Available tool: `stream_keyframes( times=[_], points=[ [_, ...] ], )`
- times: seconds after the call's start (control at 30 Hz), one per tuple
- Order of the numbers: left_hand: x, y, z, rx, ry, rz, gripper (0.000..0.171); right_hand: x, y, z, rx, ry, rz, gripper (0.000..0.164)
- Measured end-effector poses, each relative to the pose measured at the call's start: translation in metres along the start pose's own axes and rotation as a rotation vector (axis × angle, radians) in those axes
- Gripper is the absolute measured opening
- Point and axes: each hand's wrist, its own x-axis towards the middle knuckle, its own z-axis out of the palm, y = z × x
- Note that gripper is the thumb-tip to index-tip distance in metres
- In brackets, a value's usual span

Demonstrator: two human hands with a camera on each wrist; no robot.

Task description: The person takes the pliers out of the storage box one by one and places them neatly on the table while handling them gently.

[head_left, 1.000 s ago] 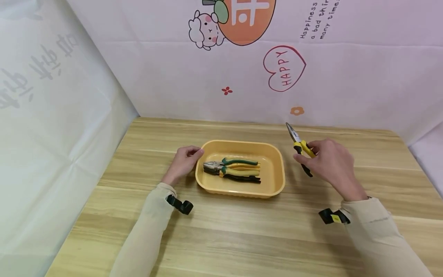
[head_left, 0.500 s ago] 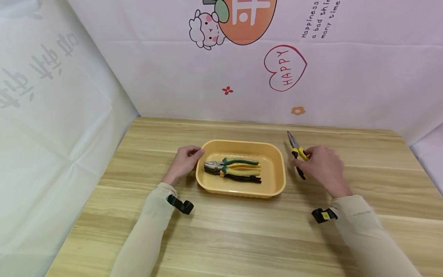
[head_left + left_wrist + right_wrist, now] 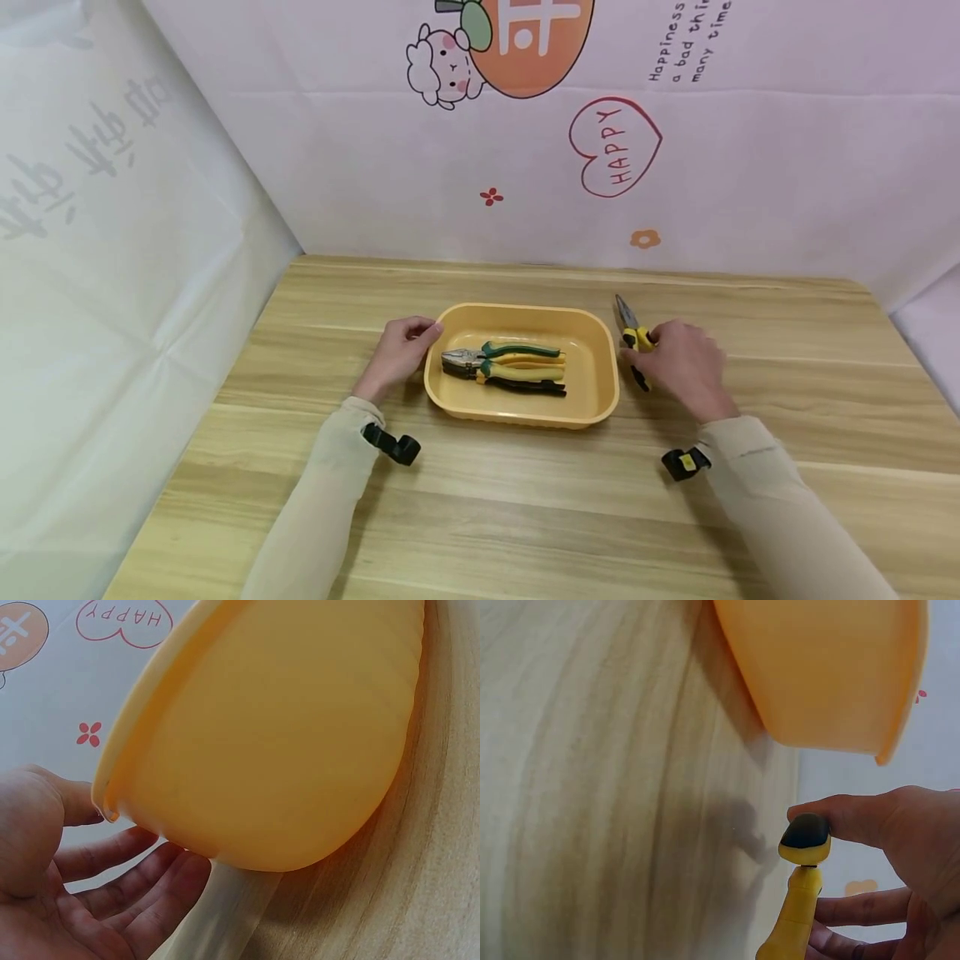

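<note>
My left hand point(image 3: 397, 350) holds the left rim of a yellow plastic tray point(image 3: 592, 375). In the left wrist view, the thumb is over the rim and the fingers point(image 3: 176, 889) touch the outside wall. Just right of the tray, my right hand point(image 3: 682, 367) grips long-nose pliers point(image 3: 627, 314) with yellow and black handles, nose pointing away from me. The right wrist view shows the thumb against a black-and-yellow handle end point(image 3: 806, 840). Inside the tray lie pliers point(image 3: 521, 348) with green, yellow and black handles, heads to the left; whether they are one pair or two stacked is hard to tell.
The tray stands on a wood-grain table point(image 3: 510, 517). A white printed cloth point(image 3: 360, 175) hangs behind the table's far edge, and more white cloth point(image 3: 112, 333) hangs along the left side.
My right hand has moved left and slightly nearer to me, bringing the long-nose pliers down beside the tray. The left hand and the tray have stayed in place.
</note>
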Motion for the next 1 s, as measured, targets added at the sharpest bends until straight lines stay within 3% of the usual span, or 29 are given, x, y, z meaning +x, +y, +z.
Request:
stream_keyframes(
  times=[1.0],
  points=[
    [-0.002, 0.002, 0.0, 0.018, 0.004, 0.012, 0.035, 0.001, 0.0, 0.012, -0.041, -0.025, 0.052, 0.055]
  ],
)
